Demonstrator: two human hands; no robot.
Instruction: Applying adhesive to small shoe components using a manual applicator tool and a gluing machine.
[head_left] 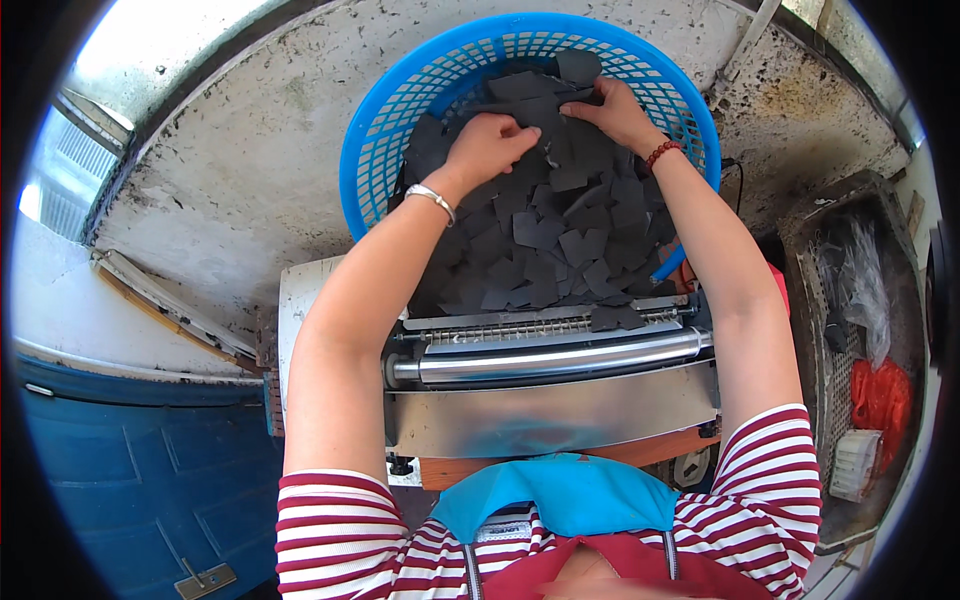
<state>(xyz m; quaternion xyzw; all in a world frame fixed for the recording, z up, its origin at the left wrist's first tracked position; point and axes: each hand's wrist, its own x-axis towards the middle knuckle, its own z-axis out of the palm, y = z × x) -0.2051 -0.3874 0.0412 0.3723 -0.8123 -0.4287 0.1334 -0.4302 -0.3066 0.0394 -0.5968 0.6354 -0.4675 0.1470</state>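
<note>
A blue plastic basket (357, 150) holds a heap of thin, flat, dark grey pieces (540, 230) with irregular edges. My left hand (490, 150) is over the heap, its fingers curled and closed beside a larger dark grey sheet (548, 118). Whatever is between those fingertips, I cannot make out. Just to the right, my right hand (618, 115) pinches the sheet's upper right edge between thumb and fingers. Another rounded dark piece (578, 67) lies by the right fingertips, near the basket's far side.
Between me and the basket stands a machine with a shiny metal roller (560, 358) and a sloping metal plate (550, 410). One dark piece (617, 318) lies by the roller. At right, a grimy crate (815, 400) contains plastic bags. A blue door (140, 470) is at left.
</note>
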